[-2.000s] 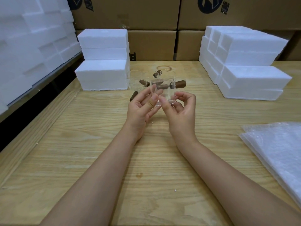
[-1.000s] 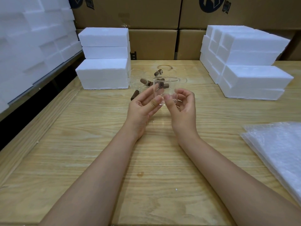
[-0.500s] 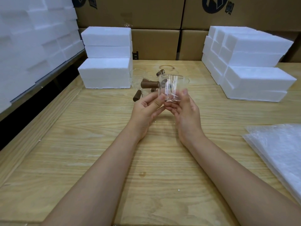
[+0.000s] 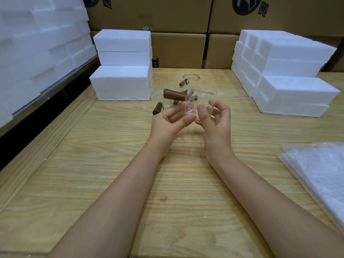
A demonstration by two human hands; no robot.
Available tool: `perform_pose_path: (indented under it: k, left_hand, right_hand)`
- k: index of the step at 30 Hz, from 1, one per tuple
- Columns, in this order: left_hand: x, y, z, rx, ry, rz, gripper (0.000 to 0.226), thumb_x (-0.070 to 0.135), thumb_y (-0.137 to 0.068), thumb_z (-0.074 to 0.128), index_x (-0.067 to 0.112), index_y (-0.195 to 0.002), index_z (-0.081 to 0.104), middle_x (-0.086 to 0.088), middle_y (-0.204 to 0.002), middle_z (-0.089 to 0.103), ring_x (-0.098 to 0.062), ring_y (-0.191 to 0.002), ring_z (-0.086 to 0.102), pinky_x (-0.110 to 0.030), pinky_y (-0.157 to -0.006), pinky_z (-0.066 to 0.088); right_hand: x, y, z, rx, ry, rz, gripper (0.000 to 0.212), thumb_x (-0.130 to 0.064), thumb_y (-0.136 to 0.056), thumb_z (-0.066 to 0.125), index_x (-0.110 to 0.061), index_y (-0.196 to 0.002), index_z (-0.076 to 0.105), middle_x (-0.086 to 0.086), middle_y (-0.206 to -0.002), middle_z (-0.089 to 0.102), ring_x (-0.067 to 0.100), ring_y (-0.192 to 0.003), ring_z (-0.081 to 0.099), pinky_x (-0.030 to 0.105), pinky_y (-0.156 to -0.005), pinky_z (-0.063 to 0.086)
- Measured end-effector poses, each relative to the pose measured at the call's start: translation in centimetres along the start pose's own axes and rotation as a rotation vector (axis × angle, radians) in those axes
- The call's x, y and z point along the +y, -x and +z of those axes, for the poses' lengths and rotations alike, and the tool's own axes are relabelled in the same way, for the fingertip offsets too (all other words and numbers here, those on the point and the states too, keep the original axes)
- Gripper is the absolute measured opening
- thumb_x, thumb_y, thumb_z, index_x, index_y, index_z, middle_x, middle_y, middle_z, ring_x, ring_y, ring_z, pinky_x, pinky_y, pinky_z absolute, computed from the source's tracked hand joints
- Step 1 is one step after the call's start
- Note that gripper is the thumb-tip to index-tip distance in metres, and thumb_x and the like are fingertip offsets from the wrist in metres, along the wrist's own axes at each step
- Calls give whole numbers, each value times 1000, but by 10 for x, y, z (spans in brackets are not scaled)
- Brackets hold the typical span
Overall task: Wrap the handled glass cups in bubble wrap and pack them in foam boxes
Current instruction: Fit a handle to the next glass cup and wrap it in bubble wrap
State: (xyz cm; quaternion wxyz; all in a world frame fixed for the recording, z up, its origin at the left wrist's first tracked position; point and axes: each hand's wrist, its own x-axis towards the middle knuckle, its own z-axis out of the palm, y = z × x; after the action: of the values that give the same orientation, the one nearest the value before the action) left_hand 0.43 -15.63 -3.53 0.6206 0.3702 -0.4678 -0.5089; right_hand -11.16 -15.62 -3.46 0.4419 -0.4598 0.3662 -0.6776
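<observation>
Head view: left hand (image 4: 167,119) and right hand (image 4: 216,120), fingers (image 4: 188,118) curled, pinch one glass cup (image 4: 202,98) above the table (image 4: 111,164)

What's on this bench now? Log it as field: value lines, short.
held item: cup, clear glass, brown handle pointing left
left hand: pinches the cup
right hand: grips the cup, thumb on its wall
spare cups: on the table, behind the hands
foam boxes: stacked at far left and far right
bubble wrap: flat pile at right, untouched
wrapping: not yet begun
</observation>
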Motion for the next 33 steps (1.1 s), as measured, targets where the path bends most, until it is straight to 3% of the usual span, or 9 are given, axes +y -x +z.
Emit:
perform_pose_path:
  k: [4, 7, 11, 15, 19, 24, 26, 29, 33]
  left_hand:
    - [0, 0, 0, 1, -4, -2, 56, 17, -60, 77, 8, -114, 63, -7, -112, 71, -14, -104, 67, -25, -84, 54]
    - [2, 1, 0, -17, 22, -2, 50, 17, -63, 73, 11, -111, 62, 2, -100, 74, -12, -101, 68, -33, -95, 53]
    - [5, 4, 1, -51, 17, -21, 74, 26, -67, 70, -1, -134, 51, -14, -125, 63, -22, -120, 59, -41, -105, 45]
    - [6, 7, 3, -134, -41, -32, 49, 25, -75, 64, 3, -119, 62, 0, -103, 69, -10, -98, 64, -27, -93, 50]
    - [6, 7, 3, -127, -65, -29, 33, 22, -74, 65, 12, -105, 65, 6, -93, 73, -7, -91, 68, -21, -85, 52]
    - [5, 5, 2, -55, -59, -18, 43, 26, -67, 70, 12, -107, 66, 3, -103, 72, -10, -100, 67, -31, -97, 51]
    - [4, 4, 1, -40, -67, -12, 40, 25, -66, 72, 15, -104, 67, 3, -103, 72, -7, -103, 67, -32, -98, 50]
    - [4, 4, 2, 4, -92, 8, 46, 27, -65, 74, 15, -108, 67, -3, -114, 70, -12, -112, 64, -35, -98, 50]
    - [1, 0, 3, 75, -168, 35, 55, 11, -70, 81, 4, -121, 62, -3, -113, 69, -10, -100, 69, -22, -82, 54]
  right_hand:
    - [-1, -2, 0, 7, -79, 34, 38, -36, -73, 71, -22, -103, 52, -5, -93, 59, 6, -82, 62, 28, -81, 52]
    - [-3, -3, 0, -2, -211, 122, 29, -34, -85, 67, -16, -104, 55, -2, -89, 68, 13, -83, 65, 30, -82, 51]
    - [-5, -3, 1, -52, -308, 202, 24, -33, -95, 53, -11, -102, 61, 0, -88, 69, 14, -77, 65, 29, -78, 53]
    - [-8, 1, 4, -104, -297, 264, 46, -41, -92, 49, -4, -118, 61, 9, -109, 64, 21, -91, 62, 27, -78, 55]
    - [-7, 1, 3, -101, -285, 313, 48, -41, -97, 44, -6, -128, 55, 13, -121, 57, 23, -96, 61, 27, -79, 55]
    - [-7, 0, 4, -18, -103, 190, 28, -40, -97, 47, -24, -118, 55, 0, -98, 54, 10, -77, 61, 26, -70, 52]
    - [-7, 1, 3, 57, -2, 96, 36, -42, -89, 54, -26, -121, 49, 0, -104, 52, 9, -84, 59, 28, -76, 52]
    - [-7, 7, 2, 33, 102, -105, 54, -33, -80, 58, -26, -129, 36, 5, -114, 42, 12, -97, 52, 22, -81, 49]
    - [-1, 15, 5, -83, 239, -209, 74, -29, -76, 67, -30, -135, 23, 5, -122, 37, 13, -104, 47, 24, -87, 48]
